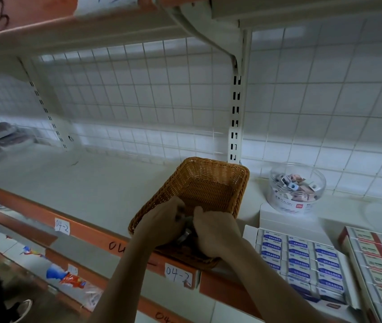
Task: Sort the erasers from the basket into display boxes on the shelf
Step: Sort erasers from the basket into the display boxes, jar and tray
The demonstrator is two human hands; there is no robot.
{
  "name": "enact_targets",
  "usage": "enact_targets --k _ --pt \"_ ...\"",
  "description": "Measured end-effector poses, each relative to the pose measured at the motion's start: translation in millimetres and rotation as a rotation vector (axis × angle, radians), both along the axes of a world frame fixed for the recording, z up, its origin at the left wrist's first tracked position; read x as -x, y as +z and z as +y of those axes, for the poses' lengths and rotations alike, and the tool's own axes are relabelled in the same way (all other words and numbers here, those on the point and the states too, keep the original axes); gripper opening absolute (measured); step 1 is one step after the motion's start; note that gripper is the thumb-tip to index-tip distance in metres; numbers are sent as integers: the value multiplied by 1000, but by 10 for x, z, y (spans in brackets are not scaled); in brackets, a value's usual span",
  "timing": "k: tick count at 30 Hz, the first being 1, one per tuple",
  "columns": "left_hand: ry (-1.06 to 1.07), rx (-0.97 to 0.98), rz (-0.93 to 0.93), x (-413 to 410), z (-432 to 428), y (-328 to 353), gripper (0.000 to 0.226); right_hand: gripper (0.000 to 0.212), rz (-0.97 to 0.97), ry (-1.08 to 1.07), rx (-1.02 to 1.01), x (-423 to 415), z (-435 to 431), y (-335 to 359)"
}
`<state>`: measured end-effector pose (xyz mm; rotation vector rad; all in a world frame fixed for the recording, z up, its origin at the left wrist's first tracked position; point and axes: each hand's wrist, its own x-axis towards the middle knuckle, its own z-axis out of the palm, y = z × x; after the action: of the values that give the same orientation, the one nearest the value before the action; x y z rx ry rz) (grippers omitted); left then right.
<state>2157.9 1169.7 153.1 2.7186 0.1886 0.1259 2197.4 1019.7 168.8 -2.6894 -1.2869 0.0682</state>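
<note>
A brown wicker basket (205, 183) stands on the white shelf (87, 183), tilted, its far part bare inside. Both my hands reach into its near end. My left hand (162, 221) and my right hand (213, 231) are curled side by side around small grey erasers (184, 236) between them; most of what they hold is hidden. To the right lies a white display box (301, 264) filled with rows of blue-labelled erasers. A red-edged display box (380, 259) with green-labelled erasers lies further right.
A clear round tub (298, 186) of mixed small erasers sits on a white box behind the display boxes. The shelf edge is orange with paper labels reading 04-2 (177, 275). A wire grid backs the shelf. Packaged goods lie on the lower shelf at left.
</note>
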Motion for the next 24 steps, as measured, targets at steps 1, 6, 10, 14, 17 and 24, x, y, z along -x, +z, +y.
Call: enact_targets --k 1,6,10,14,17,24 --pt "1 -3 10 -12 2 -8 26 30 -6 4 -22 1 -6 -11" --pt "30 -83 4 -27 -23 -38 22 22 -5 4 -166 12 -50 -29" --pt "66 -79 -100 16 -39 -44 20 21 32 -28 -265 42 -75 -21" --pt "123 -109 -294 37 -70 -61 20 13 82 -74 -407 32 -104 -43" --pt "119 -123 -475 62 -134 -38 35 17 108 -81 -523 22 -109 -86" --pt "61 104 -625 54 -412 217 26 6 475 -81 -887 22 -298 117"
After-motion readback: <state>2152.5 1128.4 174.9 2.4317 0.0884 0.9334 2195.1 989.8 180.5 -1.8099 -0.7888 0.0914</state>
